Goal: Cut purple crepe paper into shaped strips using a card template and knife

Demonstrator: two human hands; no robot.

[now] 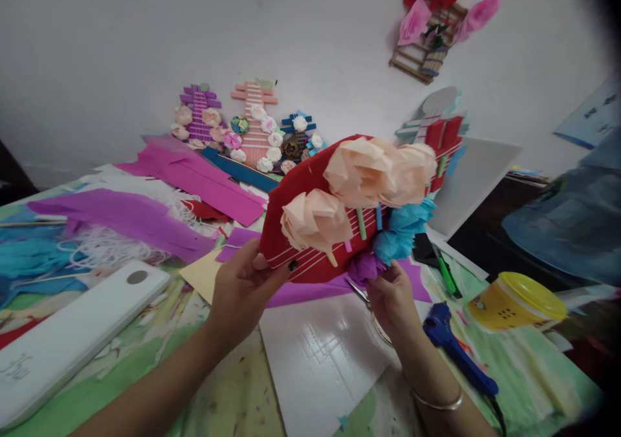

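A red paper pipa-shaped craft [310,272] with white strings is held tilted above the table. Peach paper flowers [361,172], blue paper flowers [400,230] and a purple paper flower [365,269] sit on its face. My left hand [245,278] pinches the rounded left end, thumb on the front. At the lower right edge, my right hand [392,288] has its fingers closed by the purple flower; the fingertips are partly hidden behind it. Scissors [381,327] lie below, partly covered by my right hand. A white board [320,359] lies beneath the craft.
A blue glue gun [458,350] and yellow tub [517,301] stand right. A white oblong box [82,340] lies left. Purple paper [121,214] and magenta paper [194,172] cover the back left. Similar flowered crafts [255,127] lean against the wall.
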